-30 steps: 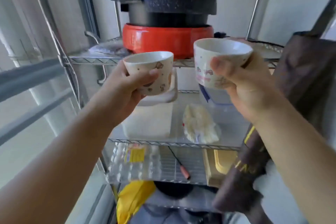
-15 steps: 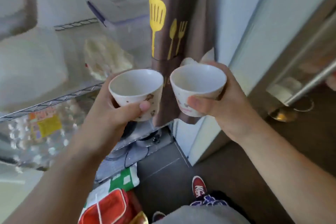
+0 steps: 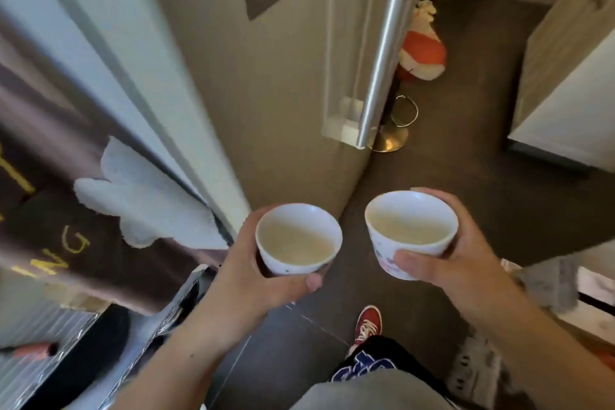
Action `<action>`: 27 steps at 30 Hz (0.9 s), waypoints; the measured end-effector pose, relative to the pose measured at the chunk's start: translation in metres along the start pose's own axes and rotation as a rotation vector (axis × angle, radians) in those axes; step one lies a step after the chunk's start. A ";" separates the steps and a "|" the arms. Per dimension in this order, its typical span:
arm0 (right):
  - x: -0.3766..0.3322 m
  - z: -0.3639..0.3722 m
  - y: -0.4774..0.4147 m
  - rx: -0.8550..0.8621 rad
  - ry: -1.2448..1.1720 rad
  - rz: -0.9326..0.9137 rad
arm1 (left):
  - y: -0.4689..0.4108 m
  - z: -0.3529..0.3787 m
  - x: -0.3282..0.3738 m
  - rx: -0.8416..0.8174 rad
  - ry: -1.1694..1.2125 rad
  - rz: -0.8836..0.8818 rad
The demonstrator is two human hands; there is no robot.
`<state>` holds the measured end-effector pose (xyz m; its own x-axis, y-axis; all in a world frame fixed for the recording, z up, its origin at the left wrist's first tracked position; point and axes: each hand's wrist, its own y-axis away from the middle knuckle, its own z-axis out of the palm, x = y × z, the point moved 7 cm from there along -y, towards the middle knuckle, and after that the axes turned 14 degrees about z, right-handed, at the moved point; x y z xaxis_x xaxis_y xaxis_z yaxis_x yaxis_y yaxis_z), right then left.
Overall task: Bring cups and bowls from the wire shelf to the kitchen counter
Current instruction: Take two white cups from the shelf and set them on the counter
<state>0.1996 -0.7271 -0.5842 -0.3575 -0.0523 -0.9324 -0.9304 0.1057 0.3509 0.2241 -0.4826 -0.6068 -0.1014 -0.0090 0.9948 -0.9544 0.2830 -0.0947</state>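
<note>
I hold two small white cups with printed patterns, one in each hand, side by side at waist height over the dark floor. My left hand (image 3: 263,280) is wrapped around the left cup (image 3: 298,240), thumb across its front. My right hand (image 3: 456,260) grips the right cup (image 3: 411,230) the same way. Both cups are upright and look empty inside. The wire shelf is almost out of view at the lower left; only a corner of its foil-lined bottom tier (image 3: 179,309) shows.
A beige door with a long steel handle (image 3: 389,43) stands ahead, its edge just beyond the cups. A brown towel (image 3: 66,243) hangs at left. An orange and white object (image 3: 422,56) and a brass stand (image 3: 392,140) lie on the floor ahead. My red shoe (image 3: 367,326) is below.
The view has swung right and down, away from the wire shelf toward the door and floor. Both cups stayed in my hands and dropped from shelf height to waist height.
</note>
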 end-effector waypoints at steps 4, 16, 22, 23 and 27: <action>0.023 -0.078 -0.021 0.141 -0.017 0.055 | -0.067 0.066 -0.025 -0.090 -0.012 -0.050; 0.057 -0.277 -0.113 0.475 -0.048 0.135 | -0.235 0.208 -0.062 -0.289 -0.144 -0.088; 0.050 -0.322 -0.175 0.533 -0.061 0.148 | -0.295 0.246 -0.079 -0.371 -0.173 -0.102; 0.048 -0.327 -0.186 0.536 -0.064 0.150 | -0.306 0.253 -0.082 -0.381 -0.178 -0.103; 0.039 -0.354 -0.232 0.554 -0.067 0.152 | -0.360 0.284 -0.099 -0.410 -0.159 -0.110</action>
<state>0.3734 -1.1057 -0.6716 -0.4613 0.0657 -0.8848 -0.6819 0.6119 0.4009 0.4980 -0.8560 -0.6821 -0.0778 -0.1982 0.9771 -0.7750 0.6285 0.0658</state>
